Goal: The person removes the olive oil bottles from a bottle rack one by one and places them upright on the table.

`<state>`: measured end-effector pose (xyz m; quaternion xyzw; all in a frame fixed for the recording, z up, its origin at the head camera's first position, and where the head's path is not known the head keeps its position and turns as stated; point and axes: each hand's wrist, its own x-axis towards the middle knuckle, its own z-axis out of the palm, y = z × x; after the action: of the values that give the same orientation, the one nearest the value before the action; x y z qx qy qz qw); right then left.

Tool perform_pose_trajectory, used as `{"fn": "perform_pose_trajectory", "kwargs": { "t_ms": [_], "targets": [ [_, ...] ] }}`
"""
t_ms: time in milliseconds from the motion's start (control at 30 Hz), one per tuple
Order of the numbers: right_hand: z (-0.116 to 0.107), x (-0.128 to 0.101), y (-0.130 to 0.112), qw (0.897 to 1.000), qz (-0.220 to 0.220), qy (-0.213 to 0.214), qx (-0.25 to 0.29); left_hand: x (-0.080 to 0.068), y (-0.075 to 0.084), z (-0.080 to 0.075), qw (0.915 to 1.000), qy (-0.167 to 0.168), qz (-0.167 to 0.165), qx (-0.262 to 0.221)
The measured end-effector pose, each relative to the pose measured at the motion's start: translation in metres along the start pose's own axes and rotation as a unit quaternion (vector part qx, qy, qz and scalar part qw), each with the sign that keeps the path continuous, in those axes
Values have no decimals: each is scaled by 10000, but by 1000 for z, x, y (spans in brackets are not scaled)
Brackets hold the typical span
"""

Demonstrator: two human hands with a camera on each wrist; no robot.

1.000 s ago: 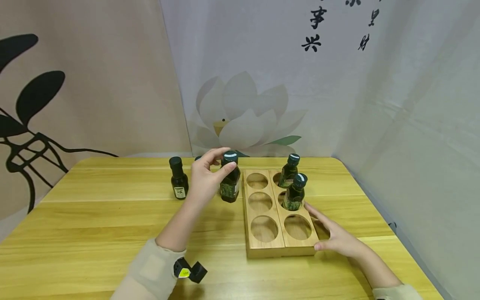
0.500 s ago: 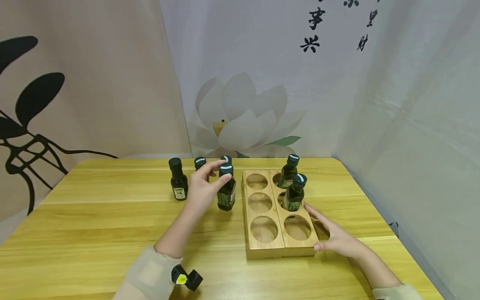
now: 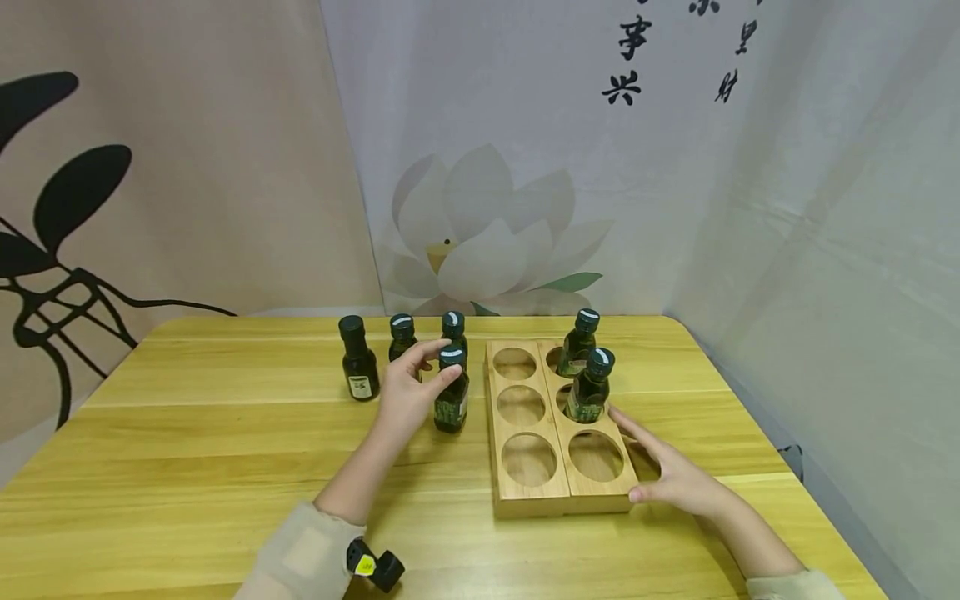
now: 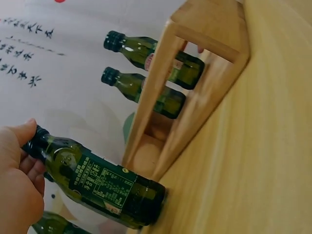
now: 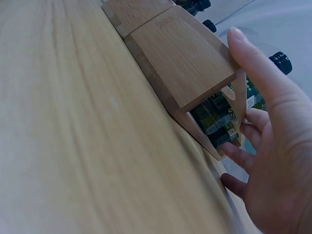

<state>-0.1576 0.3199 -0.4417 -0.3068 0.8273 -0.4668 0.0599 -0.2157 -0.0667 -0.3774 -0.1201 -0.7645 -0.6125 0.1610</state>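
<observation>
Six bottles, head view: two stand in the wooden rack (image 3: 561, 492), three stand loose on the table (image 3: 187, 450) behind the left hand, one is gripped.
Left hand (image 3: 408, 387): fingers curled round the neck of the gripped bottle (image 3: 452, 400), which stands upright on the table just left of the rack.
Loose bottles: far-left bottle (image 3: 357, 358), middle bottle (image 3: 402, 336), back bottle (image 3: 453, 327).
Right hand (image 3: 671, 475): flat and relaxed against the rack's right side.
Racked bottles: rear racked bottle (image 3: 578, 342), front racked bottle (image 3: 590, 385), right column.
Left wrist view: fingers around the cap end, gripped bottle's base near the rack's side.
Right wrist view: straight fingers (image 5: 253, 73) touch the rack's edge; labels show through the open side.
</observation>
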Motion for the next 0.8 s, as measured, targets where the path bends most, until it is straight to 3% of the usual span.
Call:
{"fn": "perform_pose_trajectory", "kwargs": {
  "t_ms": [233, 467, 567, 800],
  "targets": [
    [0, 1, 0, 10000, 11, -24, -57, -1, -7, 1, 9999, 57, 74, -141],
    [-1, 1, -1, 10000, -6, -29, -57, 2, 3, -1, 9994, 86, 255, -232],
    [0, 1, -1, 10000, -16, -23, -63, 3, 15, -1, 9982, 105, 456, -376],
    [0, 0, 0, 9999, -58, -10, -87, -11, 73, 8, 9949, -29, 870, -509]
  ]
}}
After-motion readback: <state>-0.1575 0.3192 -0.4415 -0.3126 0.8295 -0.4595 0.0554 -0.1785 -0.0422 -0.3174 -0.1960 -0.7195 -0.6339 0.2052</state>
